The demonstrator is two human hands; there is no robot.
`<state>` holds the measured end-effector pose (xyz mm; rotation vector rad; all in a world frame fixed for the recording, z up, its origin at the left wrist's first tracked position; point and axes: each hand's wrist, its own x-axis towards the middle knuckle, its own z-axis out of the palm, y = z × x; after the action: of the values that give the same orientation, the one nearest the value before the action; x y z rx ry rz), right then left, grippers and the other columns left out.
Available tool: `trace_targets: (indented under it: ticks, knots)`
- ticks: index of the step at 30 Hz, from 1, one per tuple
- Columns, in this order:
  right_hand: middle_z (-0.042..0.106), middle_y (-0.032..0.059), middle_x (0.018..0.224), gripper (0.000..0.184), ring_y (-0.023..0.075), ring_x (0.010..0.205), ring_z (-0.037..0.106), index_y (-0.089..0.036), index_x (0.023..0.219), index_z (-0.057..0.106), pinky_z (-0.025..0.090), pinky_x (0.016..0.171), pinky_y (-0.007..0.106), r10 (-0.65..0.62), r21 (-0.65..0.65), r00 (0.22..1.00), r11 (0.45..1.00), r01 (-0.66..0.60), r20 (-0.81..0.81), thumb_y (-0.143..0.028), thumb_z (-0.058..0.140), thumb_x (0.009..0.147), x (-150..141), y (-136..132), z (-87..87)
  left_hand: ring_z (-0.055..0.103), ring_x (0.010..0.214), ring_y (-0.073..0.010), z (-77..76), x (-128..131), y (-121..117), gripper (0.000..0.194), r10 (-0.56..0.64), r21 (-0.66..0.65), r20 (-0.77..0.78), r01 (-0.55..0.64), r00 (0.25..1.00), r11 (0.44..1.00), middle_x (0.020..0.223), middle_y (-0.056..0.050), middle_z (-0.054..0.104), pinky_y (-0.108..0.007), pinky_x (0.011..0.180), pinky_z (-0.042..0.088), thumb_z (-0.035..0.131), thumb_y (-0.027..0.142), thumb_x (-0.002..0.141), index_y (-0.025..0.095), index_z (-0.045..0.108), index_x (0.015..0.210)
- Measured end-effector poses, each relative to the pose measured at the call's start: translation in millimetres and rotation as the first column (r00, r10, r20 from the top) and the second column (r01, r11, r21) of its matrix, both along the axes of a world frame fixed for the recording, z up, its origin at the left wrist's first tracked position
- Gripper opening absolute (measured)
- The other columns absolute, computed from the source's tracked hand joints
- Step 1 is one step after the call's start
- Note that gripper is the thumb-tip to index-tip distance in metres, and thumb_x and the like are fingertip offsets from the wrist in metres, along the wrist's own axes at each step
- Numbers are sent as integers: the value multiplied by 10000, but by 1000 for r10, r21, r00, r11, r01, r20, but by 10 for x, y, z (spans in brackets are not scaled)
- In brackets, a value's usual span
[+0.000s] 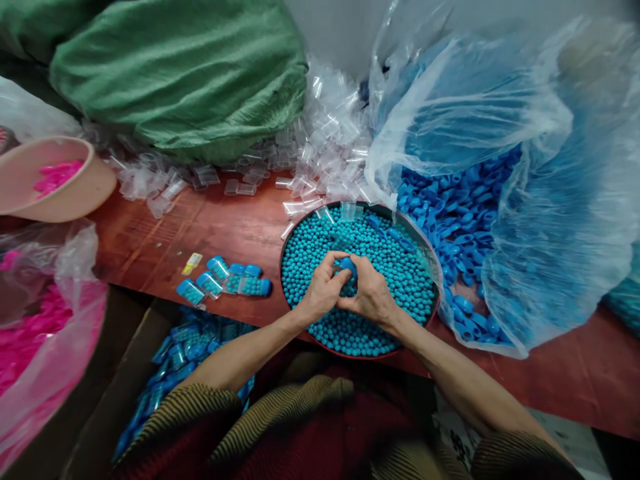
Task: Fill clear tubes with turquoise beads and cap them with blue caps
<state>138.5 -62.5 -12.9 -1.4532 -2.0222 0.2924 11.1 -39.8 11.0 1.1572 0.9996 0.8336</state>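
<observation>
A round tray [434,263] full of small teal balls [390,260] sits on the red-brown table. Over its middle, my left hand [321,293] and my right hand [371,295] meet, fingers curled together round a small container with a blue cap [347,266]. Several filled, capped containers [227,280] lie on the table just left of the tray. Empty clear containers [325,153] are heaped behind the tray. Loose blue caps [457,220] spill from a clear plastic bag [500,133] on the right.
A green sack [185,73] lies at the back left. A beige bowl [75,193] with pink pieces and a bag of pink pieces [35,333] stand at the left. Below the table edge, a cardboard box [180,353] holds several filled containers.
</observation>
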Motion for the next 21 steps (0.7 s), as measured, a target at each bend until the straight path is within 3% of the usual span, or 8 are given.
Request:
trace_targets:
  ticks: [4,7,10,13,16,18,19,21]
  knots:
    - [584,157,970,706,298,849,614,-96,1286,368,535,640,404,-59,-54,998,997,59,3,-476,603,739,-119,-86,-79,400,550,-77,-35,2,-28,179,21,45,-122,-16,992,999,652,43,464,-197,527,336,506,206,791,181,525,968]
    - [579,185,1084,724,290,850,630,-101,1366,311,532,602,385,12,-172,997,985,2,80,-458,568,790,-162,-117,-16,410,554,-89,-24,-153,18,195,-26,114,-231,54,973,992,632,46,451,-202,530,350,504,236,809,182,536,993]
    - [608,141,1149,578,271,927,634,-183,1362,383,532,701,373,78,-240,987,970,-42,143,-421,519,853,-16,30,48,475,596,-105,41,-530,136,282,10,176,-361,58,933,983,691,29,530,-211,565,402,501,291,827,190,532,1089]
    - [667,114,1062,370,252,966,628,-195,1243,526,496,811,357,-138,-206,971,962,178,196,-333,444,909,274,367,36,585,795,-162,124,-1046,262,382,149,273,-509,-4,848,962,921,-30,638,-262,696,467,485,352,840,192,516,1185]
    - [638,173,1106,422,292,1011,592,-113,1272,496,471,814,377,-312,-155,894,914,375,320,-313,456,902,513,752,-13,600,914,-245,187,-1410,326,424,359,390,-785,-46,505,919,997,-88,649,-353,800,461,485,353,832,184,544,1216]
    - [617,195,1118,450,309,1015,572,-94,1273,483,463,781,373,-342,-145,841,889,434,419,-314,497,881,584,956,-34,592,945,-282,195,-1433,337,421,479,496,-825,-22,299,868,1003,-122,645,-397,839,442,473,326,832,162,562,1209]
    - [611,196,1117,437,312,1008,569,-98,1250,498,460,763,368,-333,-152,820,883,445,465,-317,512,873,594,1033,-39,591,944,-281,182,-1370,342,406,506,531,-813,8,289,848,1004,-127,646,-398,847,439,459,311,839,154,570,1196]
    - [608,187,1105,365,308,989,574,-114,1175,544,454,735,356,-270,-193,797,882,430,540,-316,517,872,591,1133,-41,602,899,-241,118,-1127,375,356,463,545,-773,80,435,835,980,-107,657,-360,838,449,432,285,857,150,588,1147]
